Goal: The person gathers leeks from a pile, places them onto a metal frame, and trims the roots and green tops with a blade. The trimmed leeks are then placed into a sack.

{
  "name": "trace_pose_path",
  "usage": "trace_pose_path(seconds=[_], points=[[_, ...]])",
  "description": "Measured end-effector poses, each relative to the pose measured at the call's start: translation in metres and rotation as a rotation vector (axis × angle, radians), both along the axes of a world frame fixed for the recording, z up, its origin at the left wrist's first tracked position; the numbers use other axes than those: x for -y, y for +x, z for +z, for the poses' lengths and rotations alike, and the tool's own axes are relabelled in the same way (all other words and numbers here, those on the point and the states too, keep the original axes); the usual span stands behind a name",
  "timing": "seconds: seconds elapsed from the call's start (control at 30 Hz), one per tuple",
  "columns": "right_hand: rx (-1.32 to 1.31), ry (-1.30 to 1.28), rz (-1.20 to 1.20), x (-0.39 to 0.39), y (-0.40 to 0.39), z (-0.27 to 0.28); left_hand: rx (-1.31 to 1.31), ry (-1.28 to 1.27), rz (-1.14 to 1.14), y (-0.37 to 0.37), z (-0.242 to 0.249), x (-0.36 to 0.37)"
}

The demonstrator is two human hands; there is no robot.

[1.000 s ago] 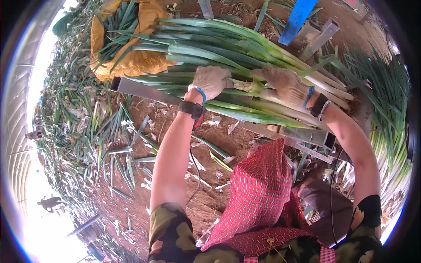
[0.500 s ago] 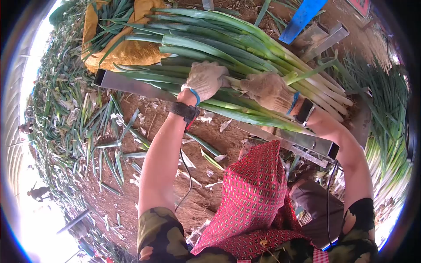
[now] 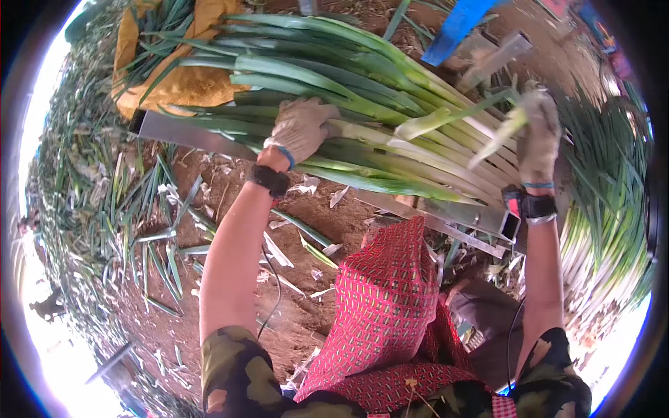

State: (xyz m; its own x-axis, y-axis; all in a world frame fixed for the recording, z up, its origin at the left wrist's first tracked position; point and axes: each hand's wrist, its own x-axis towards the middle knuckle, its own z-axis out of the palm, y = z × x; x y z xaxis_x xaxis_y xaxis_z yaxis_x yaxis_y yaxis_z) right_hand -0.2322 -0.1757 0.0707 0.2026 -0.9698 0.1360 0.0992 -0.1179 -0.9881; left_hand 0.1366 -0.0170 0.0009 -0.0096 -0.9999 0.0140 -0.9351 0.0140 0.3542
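Note:
Long green onions (image 3: 390, 83) lie side by side in a bunch, leaves to the left and white ends to the right. My gloved left hand (image 3: 301, 129) is closed around a green onion (image 3: 362, 134) at the near side of the bunch. Over the white ends, my gloved right hand (image 3: 538, 139) is slightly blurred. From its fingers hangs a pale green onion leaf strip (image 3: 500, 139), its tip pointing down and left. A cut green stalk (image 3: 425, 124) lies across the bunch between my hands.
A metal frame bar (image 3: 191, 136) runs under the bunch on the near side. At upper left is a yellow sack (image 3: 185, 87); a blue bar (image 3: 456, 31) stands at the back. More green onions (image 3: 606, 230) are piled at right. Leaf scraps (image 3: 167, 258) litter the soil.
My right hand has moved right, away from my left hand, to above the white ends, with a leaf strip in it. My left hand stays on the stalk. The view has shifted slightly.

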Motion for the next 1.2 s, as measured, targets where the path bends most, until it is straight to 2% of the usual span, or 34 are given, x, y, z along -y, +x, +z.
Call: trace_pose_path(seconds=[0.03, 0.1, 0.13, 0.23, 0.27, 0.3, 0.33, 0.43, 0.5, 0.53, 0.57, 0.6, 0.63, 0.67, 0.7, 0.77, 0.9, 1.0, 1.1, 1.13, 1.2], points=[[-0.177, -0.152, -0.012, -0.011, 0.013, 0.003, 0.025, -0.002, -0.002, -0.002, 0.003, -0.001], [-0.540, -0.516, 0.254, -0.004, 0.016, -0.025, 0.077, -0.019, 0.004, -0.008, 0.011, -0.002], [-0.540, -0.602, 0.356, -0.014, 0.037, -0.021, 0.099, -0.030, 0.004, -0.013, 0.017, -0.003], [-1.144, -0.722, 0.416, -0.026, 0.055, -0.030, 0.089, 0.125, -0.028, -0.054, 0.040, -0.001], [-1.335, -0.768, 0.441, -0.019, 0.058, -0.050, 0.129, -0.068, -0.105, -0.065, 0.030, -0.005], [-1.530, -0.813, 0.464, -0.015, 0.059, -0.062, 0.111, -0.079, -0.111, -0.075, 0.026, -0.005], [-1.585, -0.761, 0.479, -0.016, 0.058, -0.062, 0.093, -0.092, -0.117, -0.085, 0.022, -0.003], [-1.548, -0.882, 0.461, -0.016, 0.035, -0.059, 0.039, -0.082, -0.063, -0.090, 0.011, 0.003], [-1.394, -1.100, 0.375, 0.008, -0.022, -0.068, 0.019, -0.075, -0.025, -0.087, 0.005, 0.006], [-1.311, -1.206, 0.332, 0.005, -0.027, -0.048, 0.042, -0.049, -0.027, -0.085, 0.001, 0.009], [-1.462, -0.991, 0.302, 0.001, -0.041, -0.019, 0.039, -0.052, -0.020, -0.083, -0.001, 0.008], [-1.600, -0.763, 0.264, -0.017, -0.042, 0.036, 0.033, -0.054, -0.017, -0.082, -0.007, 0.009], [-1.412, -0.903, 0.101, -0.018, -0.066, 0.050, 0.023, -0.057, -0.016, -0.083, -0.008, 0.011], [-1.373, -0.732, 0.020, -0.031, -0.068, 0.090, 0.039, 0.021, 0.009, -0.085, 0.002, 0.010], [-1.237, -0.886, -0.087, -0.030, -0.080, 0.113, 0.069, 0.025, 0.012, -0.086, 0.003, 0.009], [-1.126, -0.680, -0.232, -0.054, -0.080, 0.179, 0.104, 0.003, 0.003, -0.087, 0.009, 0.007], [-0.928, -0.671, -0.449, -0.073, -0.103, 0.240, 0.096, -0.032, -0.015, -0.091, 0.009, 0.006], [-1.019, -0.809, -0.469, -0.078, -0.117, 0.263, 0.114, -0.102, -0.034, -0.092, 0.011, 0.001], [-1.298, -0.992, -0.424, -0.064, -0.125, 0.265, 0.061, -0.182, -0.061, -0.098, 0.018, -0.006], [-1.432, -1.064, -0.400, -0.051, -0.129, 0.263, 0.038, -0.289, -0.069, -0.106, 0.021, -0.013], [-1.599, -1.193, -0.349, -0.037, -0.131, 0.250, 0.066, -0.193, -0.164, -0.118, 0.029, -0.028]])
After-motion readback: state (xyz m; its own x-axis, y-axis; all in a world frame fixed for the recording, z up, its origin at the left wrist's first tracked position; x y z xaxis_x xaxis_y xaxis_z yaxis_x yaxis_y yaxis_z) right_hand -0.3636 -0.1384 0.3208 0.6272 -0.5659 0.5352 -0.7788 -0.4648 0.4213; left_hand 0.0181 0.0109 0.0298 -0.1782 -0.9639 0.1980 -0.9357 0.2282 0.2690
